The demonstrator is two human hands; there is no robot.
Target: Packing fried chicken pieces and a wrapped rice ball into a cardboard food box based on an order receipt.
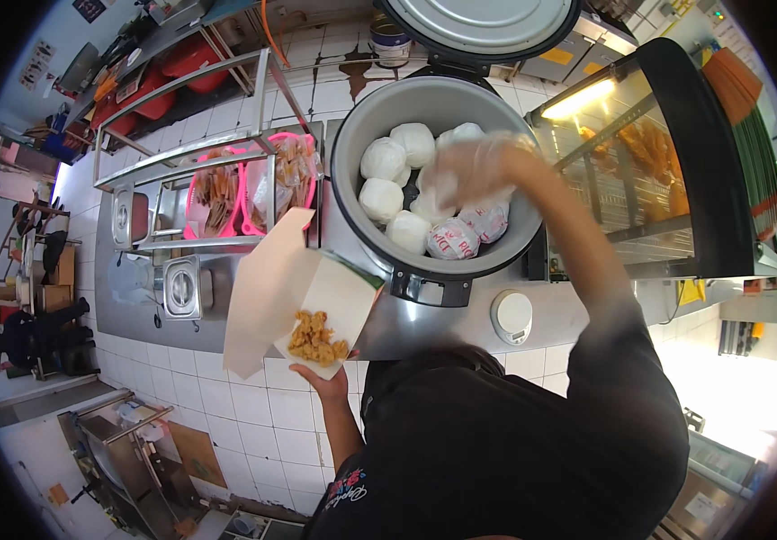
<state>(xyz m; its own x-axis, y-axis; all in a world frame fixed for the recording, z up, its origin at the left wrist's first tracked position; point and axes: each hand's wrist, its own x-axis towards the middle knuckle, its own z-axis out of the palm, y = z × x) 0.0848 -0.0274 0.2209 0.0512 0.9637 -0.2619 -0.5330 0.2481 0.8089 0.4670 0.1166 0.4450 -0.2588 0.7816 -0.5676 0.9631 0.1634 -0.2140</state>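
My left hand [326,383] holds an open paper food box [342,304] from below, tilted, its long lid flap hanging to the left. Pieces of fried chicken [315,339] lie at the near end of the box. My right hand [476,169], blurred and in a clear plastic glove, reaches into a large round rice warmer [357,121]. In the warmer are several round paper-wrapped portions, among them a plain white one [381,200] and one with red print [453,239]. Whether the right hand grips a portion cannot be told. The warmer's lid [483,23] stands raised behind it.
Pink baskets [246,202] of small packets stand left under a metal frame [186,158]. A lidded steel container [184,288] is nearer. At right are a lit glass display case [618,169] with fried food, stacked folded boxes [753,148] and a small white scale [512,316].
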